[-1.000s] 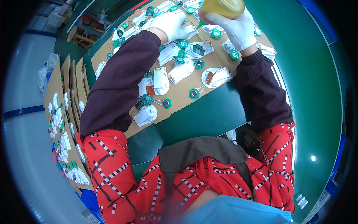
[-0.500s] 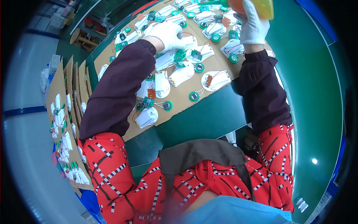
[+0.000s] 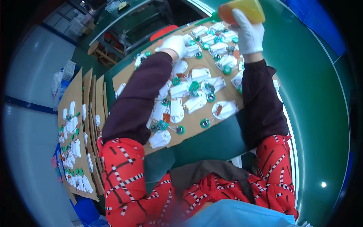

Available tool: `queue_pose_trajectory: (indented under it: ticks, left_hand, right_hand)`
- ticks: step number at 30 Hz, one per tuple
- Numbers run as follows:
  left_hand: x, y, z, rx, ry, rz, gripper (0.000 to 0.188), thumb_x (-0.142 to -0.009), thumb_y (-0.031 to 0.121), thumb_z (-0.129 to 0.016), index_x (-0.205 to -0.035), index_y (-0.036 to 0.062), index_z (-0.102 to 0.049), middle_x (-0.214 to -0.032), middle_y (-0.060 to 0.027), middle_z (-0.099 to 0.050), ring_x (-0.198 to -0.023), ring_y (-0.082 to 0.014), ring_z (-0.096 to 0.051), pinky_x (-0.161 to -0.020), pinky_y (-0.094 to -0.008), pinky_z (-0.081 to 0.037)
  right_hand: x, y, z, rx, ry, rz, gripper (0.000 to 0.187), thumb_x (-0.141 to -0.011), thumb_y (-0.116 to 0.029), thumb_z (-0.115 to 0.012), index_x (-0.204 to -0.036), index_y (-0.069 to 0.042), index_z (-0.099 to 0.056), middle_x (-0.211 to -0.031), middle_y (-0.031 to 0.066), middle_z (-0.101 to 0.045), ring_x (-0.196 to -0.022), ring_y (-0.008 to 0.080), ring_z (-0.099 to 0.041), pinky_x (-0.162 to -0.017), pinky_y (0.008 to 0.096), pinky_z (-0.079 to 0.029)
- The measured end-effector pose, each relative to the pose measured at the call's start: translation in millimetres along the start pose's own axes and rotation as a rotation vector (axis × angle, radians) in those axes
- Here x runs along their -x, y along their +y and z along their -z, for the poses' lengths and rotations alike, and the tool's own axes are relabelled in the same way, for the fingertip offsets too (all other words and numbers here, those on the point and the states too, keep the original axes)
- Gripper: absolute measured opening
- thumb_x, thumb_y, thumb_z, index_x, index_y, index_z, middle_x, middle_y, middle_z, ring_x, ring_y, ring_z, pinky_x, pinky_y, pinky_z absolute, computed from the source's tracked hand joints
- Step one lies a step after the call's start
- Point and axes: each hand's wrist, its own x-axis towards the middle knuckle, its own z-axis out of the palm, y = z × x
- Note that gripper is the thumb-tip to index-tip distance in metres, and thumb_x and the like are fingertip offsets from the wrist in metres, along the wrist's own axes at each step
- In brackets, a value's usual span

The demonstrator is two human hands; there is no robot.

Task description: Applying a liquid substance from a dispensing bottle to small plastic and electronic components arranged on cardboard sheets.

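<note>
My right hand [image 3: 249, 37], in a white glove, is wrapped round a squeeze bottle [image 3: 255, 10] of orange-yellow liquid. The bottle is tilted, its green nozzle [image 3: 214, 17] pointing left over the far parts. My left hand [image 3: 174, 46], also gloved, is at the far left of a cardboard sheet [image 3: 191, 128], its fingers curled among white plastic housings [image 3: 195, 103]. What those fingers hold blends with the glove and cannot be made out. Small green circuit boards [image 3: 163, 125], thin wires and round green-rimmed discs [image 3: 180, 130] lie with the housings across the sheet.
The cardboard lies on a green table [image 3: 314, 113]. At the left, several upright cardboard sheets [image 3: 87, 132] stand side by side, with similar parts on the outer one. A round wooden stool [image 3: 93, 47] and a red seat [image 3: 163, 32] are beyond the table.
My view has shifted, so the cardboard appears lower and further right. My left hand has moved farther away across the sheet. The bottle stays in my right hand, now more fully in view.
</note>
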Motion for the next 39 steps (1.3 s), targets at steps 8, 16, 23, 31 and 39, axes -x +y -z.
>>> queue_pose_trajectory:
  ticks: [8,16,23,31,39]
  left_hand:
    - [-16,-2,-28,-0.32,-0.028,-0.087,0.018,-0.077,0.012,-0.056,-0.087,0.0033,-0.067,-0.086,-0.0185,-0.065,-0.084,-0.0326,-0.063,-0.074,-0.04,-0.049]
    - [-15,-5,-21,-0.159,0.084,-0.162,0.014,-0.078,0.012,-0.053,-0.08,0.0031,-0.064,-0.082,-0.0194,-0.064,-0.08,-0.0344,-0.062,-0.073,-0.041,-0.048]
    - [-23,-18,-17,-0.101,0.1,-0.108,0.02,-0.086,0.02,-0.047,-0.097,0.0031,-0.051,-0.082,-0.0223,-0.063,-0.081,-0.0379,-0.061,-0.074,-0.0452,-0.046]
    - [-34,-17,-22,-0.184,0.063,-0.065,0.03,-0.089,0.026,-0.045,-0.108,0.0024,-0.044,-0.082,-0.0232,-0.063,-0.079,-0.039,-0.061,-0.072,-0.0465,-0.047]
    - [-27,-8,-12,-0.125,-0.001,-0.023,0.039,-0.083,0.038,-0.054,-0.102,0.0039,-0.058,-0.086,-0.0196,-0.065,-0.082,-0.0317,-0.064,-0.076,-0.0382,-0.049]
  right_hand:
    - [-1,7,-11,0.029,0.006,-0.076,0.039,-0.079,-0.02,-0.071,-0.108,0.001,-0.057,-0.095,0.0097,-0.063,-0.074,0.0152,-0.063,-0.059,0.0257,-0.052]
    - [-2,25,-13,0.057,-0.009,-0.104,0.039,-0.077,-0.02,-0.072,-0.107,0.001,-0.058,-0.094,0.0078,-0.064,-0.071,0.0127,-0.062,-0.058,0.0236,-0.051]
    - [3,35,-12,0.331,-0.224,-0.167,0.044,-0.075,-0.022,-0.075,-0.109,-0.001,-0.059,-0.097,0.0077,-0.064,-0.076,0.0108,-0.062,-0.062,0.0224,-0.05]
    - [24,51,-30,0.418,-0.286,0.002,0.059,-0.063,-0.037,-0.081,-0.107,-0.005,-0.059,-0.102,0.0094,-0.064,-0.092,0.0188,-0.063,-0.079,0.0294,-0.05]
    - [26,50,-33,0.667,-0.298,0.085,0.065,-0.063,-0.035,-0.082,-0.114,-0.005,-0.054,-0.104,0.0066,-0.064,-0.096,0.0154,-0.061,-0.084,0.0278,-0.047]
